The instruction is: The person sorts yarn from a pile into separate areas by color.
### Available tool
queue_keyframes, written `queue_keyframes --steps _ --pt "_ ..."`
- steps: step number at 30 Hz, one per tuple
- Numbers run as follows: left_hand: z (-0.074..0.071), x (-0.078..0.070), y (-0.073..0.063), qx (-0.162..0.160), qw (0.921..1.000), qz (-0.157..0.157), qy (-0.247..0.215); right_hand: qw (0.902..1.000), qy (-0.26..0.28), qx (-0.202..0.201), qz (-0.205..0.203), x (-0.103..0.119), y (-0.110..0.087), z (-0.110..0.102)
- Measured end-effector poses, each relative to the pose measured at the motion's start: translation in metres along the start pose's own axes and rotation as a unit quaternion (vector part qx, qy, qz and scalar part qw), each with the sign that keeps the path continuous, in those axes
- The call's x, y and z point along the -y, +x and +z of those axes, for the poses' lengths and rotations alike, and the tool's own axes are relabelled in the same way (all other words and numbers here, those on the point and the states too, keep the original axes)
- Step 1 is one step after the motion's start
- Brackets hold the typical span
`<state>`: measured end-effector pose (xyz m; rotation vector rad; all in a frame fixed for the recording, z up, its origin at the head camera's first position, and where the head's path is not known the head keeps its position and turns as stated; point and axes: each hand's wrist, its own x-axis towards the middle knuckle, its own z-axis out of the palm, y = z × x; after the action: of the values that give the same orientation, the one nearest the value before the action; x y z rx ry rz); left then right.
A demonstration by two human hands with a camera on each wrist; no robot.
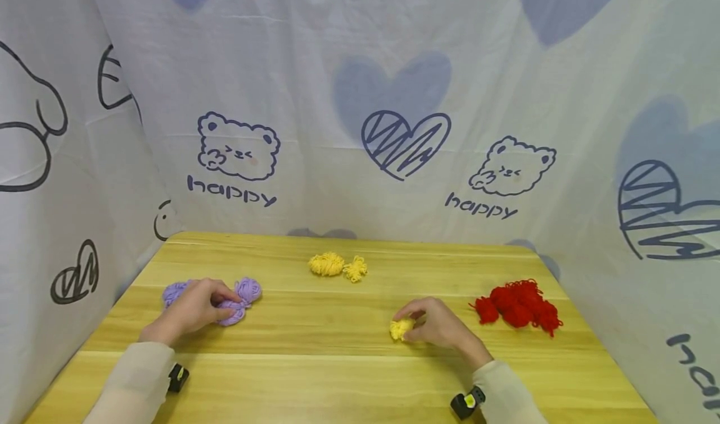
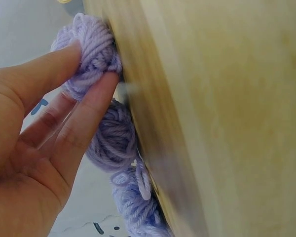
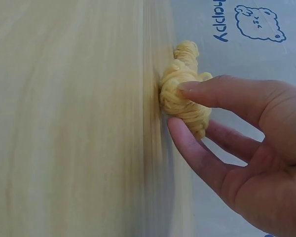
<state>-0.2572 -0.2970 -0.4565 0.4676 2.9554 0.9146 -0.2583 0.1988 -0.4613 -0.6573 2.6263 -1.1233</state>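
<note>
At the left of the table, my left hand (image 1: 194,308) pinches a purple yarn ball (image 1: 230,313) between thumb and fingers. Another purple ball (image 1: 249,289) sits just beyond it, and more purple yarn (image 1: 174,291) is partly hidden behind the hand. In the left wrist view the pinched purple ball (image 2: 96,44) is close to the wood, with further purple balls (image 2: 116,138) behind. Right of centre, my right hand (image 1: 441,327) holds a small yellow yarn ball (image 1: 400,329) by thumb and fingertips. The right wrist view shows this yellow ball (image 3: 175,101) low against the tabletop.
Two yellow yarn bundles (image 1: 327,264) lie near the back edge of the wooden table (image 1: 315,386). A cluster of red yarn balls (image 1: 520,305) is at the right, beyond my right hand. Printed white cloth (image 1: 315,142) hangs behind and at both sides.
</note>
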Motion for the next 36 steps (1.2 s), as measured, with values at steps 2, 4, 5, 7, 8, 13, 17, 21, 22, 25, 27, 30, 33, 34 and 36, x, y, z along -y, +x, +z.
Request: queue_keyframes --steps 2,4,5,7,8,13,17,21,22,25,27,30,33,34,36 --pt "0.000 0.000 0.000 0.000 1.0000 -0.002 -0.001 1.0000 -0.002 -0.003 0.002 0.000 0.000 0.000" --pt "0.000 0.000 0.000 -0.001 1.0000 -0.002 0.000 1.0000 -0.002 -0.003 0.002 -0.001 0.000 0.000" --pt "0.000 0.000 0.000 -0.001 1.0000 -0.002 -0.001 1.0000 -0.002 -0.004 0.002 -0.001 0.001 0.000" --pt "0.000 0.000 0.000 -0.001 1.0000 -0.003 0.000 1.0000 -0.005 -0.004 0.002 -0.002 0.001 0.000" --pt "0.000 0.000 0.000 -0.001 1.0000 -0.003 0.000 1.0000 -0.006 -0.004 0.002 -0.002 0.000 0.000" --pt "0.000 -0.001 0.000 -0.001 1.0000 -0.003 0.002 0.9999 -0.012 -0.005 0.005 -0.002 0.001 -0.001" --pt "-0.001 -0.002 0.000 0.000 1.0000 -0.003 0.001 0.9997 -0.023 -0.010 0.001 -0.001 0.002 -0.003" --pt "-0.001 -0.001 -0.001 0.000 1.0000 -0.001 -0.001 0.9995 -0.028 -0.015 0.003 0.001 0.003 -0.005" --pt "0.000 -0.001 -0.001 0.000 1.0000 -0.001 -0.001 0.9995 -0.028 -0.016 0.005 0.001 0.003 -0.005" --pt "0.000 0.000 -0.001 0.000 1.0000 0.000 -0.002 0.9993 -0.031 -0.019 0.004 0.002 0.004 -0.006" --pt "0.000 0.000 0.000 0.000 1.0000 -0.001 -0.002 0.9992 -0.034 -0.022 0.001 0.002 0.005 -0.007" --pt "0.000 0.001 0.000 -0.001 1.0000 0.000 -0.002 0.9990 -0.036 -0.026 0.001 0.002 0.006 -0.008" --pt "0.000 0.001 0.000 -0.002 1.0000 0.000 -0.002 0.9990 -0.033 -0.030 0.003 0.002 0.007 -0.009" --pt "0.000 0.001 0.000 -0.002 1.0000 0.000 -0.001 0.9990 -0.032 -0.031 0.005 0.002 0.008 -0.009" --pt "0.000 0.001 0.000 -0.001 1.0000 -0.001 0.000 0.9988 -0.033 -0.036 0.010 0.003 0.010 -0.010"
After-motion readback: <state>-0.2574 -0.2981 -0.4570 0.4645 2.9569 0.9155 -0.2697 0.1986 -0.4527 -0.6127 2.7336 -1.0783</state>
